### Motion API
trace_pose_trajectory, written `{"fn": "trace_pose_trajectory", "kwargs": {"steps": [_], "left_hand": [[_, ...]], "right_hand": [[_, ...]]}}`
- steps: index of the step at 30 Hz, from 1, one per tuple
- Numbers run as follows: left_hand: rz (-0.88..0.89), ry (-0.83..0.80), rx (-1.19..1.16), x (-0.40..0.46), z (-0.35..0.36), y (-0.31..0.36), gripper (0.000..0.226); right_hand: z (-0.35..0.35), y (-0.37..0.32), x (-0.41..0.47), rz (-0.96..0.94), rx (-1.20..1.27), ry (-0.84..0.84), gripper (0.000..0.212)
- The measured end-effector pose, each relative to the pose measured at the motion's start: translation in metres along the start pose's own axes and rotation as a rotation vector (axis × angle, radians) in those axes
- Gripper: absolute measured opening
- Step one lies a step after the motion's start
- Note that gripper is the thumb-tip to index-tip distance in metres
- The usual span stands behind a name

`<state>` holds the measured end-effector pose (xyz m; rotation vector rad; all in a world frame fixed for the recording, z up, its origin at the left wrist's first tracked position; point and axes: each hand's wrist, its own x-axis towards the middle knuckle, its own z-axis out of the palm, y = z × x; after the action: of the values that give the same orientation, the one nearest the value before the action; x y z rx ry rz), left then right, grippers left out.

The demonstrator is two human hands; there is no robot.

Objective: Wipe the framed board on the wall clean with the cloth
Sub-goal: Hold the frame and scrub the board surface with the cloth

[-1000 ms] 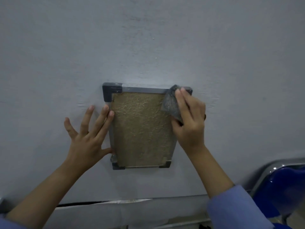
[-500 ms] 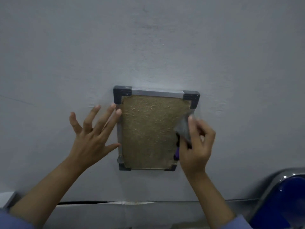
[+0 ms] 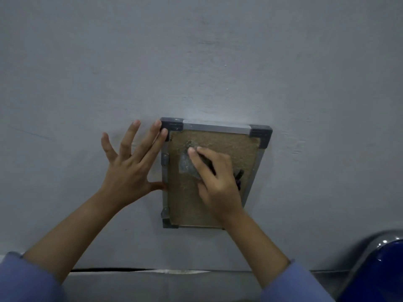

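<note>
Head view, and the right hand point(image 3: 214, 178) has swung across: half a second ago it worked the right edge of the board, now it sits over the upper middle, fingers curled over the crumpled grey cloth point(image 3: 188, 165) and pressing it flat to the surface. The small rectangular cork-brown board with its grey metal frame and dark plastic corners point(image 3: 220, 138) hangs on the pale grey wall point(image 3: 196, 62), lower in view than before. The left hand point(image 3: 130, 168) has slid up, fingers spread and straight against the wall, two fingertips touching the top-left corner cap and the thumb meeting the left frame rail. Bare board shows above and to the right of the cloth and along the bottom; the right wrist covers the lower-right corner. Something small and dark pokes out beside the right hand; unclear what. A glossy blue chair with a chrome rim point(image 3: 379, 269) sits at lower right, well apart from the board. Blue sleeves point(image 3: 24, 280) frame the bottom corners.
</note>
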<state>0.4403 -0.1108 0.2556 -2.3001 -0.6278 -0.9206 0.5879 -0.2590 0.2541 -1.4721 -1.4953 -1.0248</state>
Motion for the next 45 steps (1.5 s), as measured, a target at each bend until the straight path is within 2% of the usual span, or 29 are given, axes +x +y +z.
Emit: {"fn": "trace_pose_trajectory", "kwargs": {"steps": [5,8,12,17,19,21,23,25,27,29,31,33,37,40,42,45], "left_hand": [[0.021,0.011,-0.006,0.001,0.000,-0.002,0.137],[0.030,-0.001,-0.032,0.002,0.000,-0.004,0.135],[0.035,-0.024,-0.042,0.002,0.000,-0.006,0.137],[0.025,-0.017,-0.010,0.000,0.000,-0.003,0.139],[0.024,-0.024,0.002,-0.001,-0.001,-0.002,0.140],[0.022,-0.019,0.009,-0.001,-0.001,-0.001,0.141],[0.016,-0.016,0.007,-0.002,0.000,0.001,0.142],[0.007,-0.013,0.009,-0.002,0.000,0.002,0.142],[0.007,-0.017,0.009,-0.001,-0.001,0.001,0.142],[0.011,-0.024,0.004,-0.001,-0.002,0.001,0.142],[0.004,-0.029,0.008,-0.001,-0.003,0.002,0.141],[-0.008,-0.037,0.010,0.000,-0.005,0.003,0.141],[-0.017,-0.046,-0.011,-0.001,-0.008,0.006,0.143],[-0.028,-0.040,-0.002,-0.003,-0.012,0.008,0.141],[-0.034,-0.029,0.011,-0.006,-0.011,0.006,0.135],[-0.028,0.005,-0.014,-0.020,-0.002,0.006,0.120]], "right_hand": [[-0.004,0.013,0.029,-0.019,-0.100,0.105,0.033],[0.013,0.010,0.011,-0.147,-0.180,0.071,0.029],[0.036,0.007,-0.053,-0.258,-0.182,-0.055,0.024],[0.048,0.003,-0.136,-0.331,-0.159,-0.334,0.033],[0.044,0.002,-0.153,-0.333,-0.137,-0.457,0.026],[0.037,-0.002,-0.151,-0.284,-0.075,-0.505,0.043],[0.028,-0.003,-0.130,-0.231,-0.028,-0.386,0.035],[0.017,-0.003,-0.090,-0.177,-0.029,-0.190,0.024],[0.006,0.007,-0.044,-0.139,-0.074,-0.006,0.026],[0.000,0.021,-0.013,-0.100,-0.128,0.083,0.027],[0.003,0.032,-0.008,-0.125,-0.151,0.069,0.027],[0.013,0.034,-0.034,-0.202,-0.160,-0.015,0.030],[0.020,0.028,-0.115,-0.358,-0.131,-0.353,0.028],[0.011,0.022,-0.131,-0.367,-0.113,-0.563,0.037],[-0.002,0.021,-0.113,-0.288,-0.085,-0.482,0.030],[-0.031,0.032,-0.056,-0.168,-0.123,-0.140,0.028]]}}
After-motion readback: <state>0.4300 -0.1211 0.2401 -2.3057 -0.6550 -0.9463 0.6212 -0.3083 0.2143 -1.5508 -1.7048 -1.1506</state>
